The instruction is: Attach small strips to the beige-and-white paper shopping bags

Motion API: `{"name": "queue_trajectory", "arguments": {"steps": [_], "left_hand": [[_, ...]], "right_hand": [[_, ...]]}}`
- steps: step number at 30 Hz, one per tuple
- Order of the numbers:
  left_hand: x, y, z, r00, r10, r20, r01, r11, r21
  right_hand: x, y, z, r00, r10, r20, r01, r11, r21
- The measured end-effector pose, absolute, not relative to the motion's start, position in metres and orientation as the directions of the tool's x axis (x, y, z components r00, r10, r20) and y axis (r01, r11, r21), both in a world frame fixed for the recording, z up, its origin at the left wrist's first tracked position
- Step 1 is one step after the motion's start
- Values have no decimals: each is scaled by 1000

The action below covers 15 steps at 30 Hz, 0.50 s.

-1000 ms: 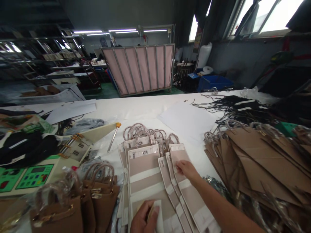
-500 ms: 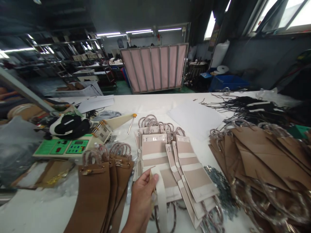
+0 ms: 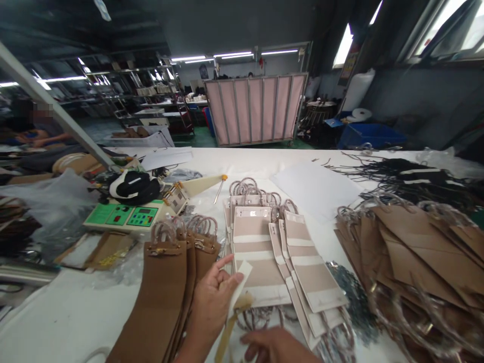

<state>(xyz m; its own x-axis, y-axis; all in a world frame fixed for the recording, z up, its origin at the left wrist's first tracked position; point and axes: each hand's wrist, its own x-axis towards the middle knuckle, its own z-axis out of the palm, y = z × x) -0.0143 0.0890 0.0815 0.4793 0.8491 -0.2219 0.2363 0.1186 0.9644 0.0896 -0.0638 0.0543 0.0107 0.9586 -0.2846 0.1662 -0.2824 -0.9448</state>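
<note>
In the head view, the left hand (image 3: 214,295) holds a narrow white strip (image 3: 242,281) between thumb and fingers, near the flat beige-and-cream bag panels (image 3: 260,275) on the white surface (image 3: 83,312). The right hand (image 3: 280,345), blurred, is right of a thin yellowish-brown ribbon (image 3: 225,340); whether its fingers hold anything, I cannot tell.

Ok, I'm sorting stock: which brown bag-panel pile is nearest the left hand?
The left brown pile near the control box; the other lies right of the pale banded panels.
</note>
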Motion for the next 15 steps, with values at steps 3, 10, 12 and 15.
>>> {"name": "queue_trajectory", "arguments": {"steps": [3, 10, 12, 15], "left_hand": [[-12, 85, 71, 508, 841, -186, 310, 22, 950], [10, 93, 60, 674, 733, -87, 392, -256, 884], [14, 100, 55, 717, 694, -65, 401, -335, 853], [20, 108, 47, 762, 641, -93, 422, -381, 823]], "right_hand": [[143, -56, 68, 275, 927, -257, 38, -277, -960], [184, -16, 88, 252, 928, -273, 22, -288, -957], [186, -10, 83, 272, 923, -273, 31, -292, -956], [194, -6, 73, 283, 927, -246, 123, -289, -949]]}}
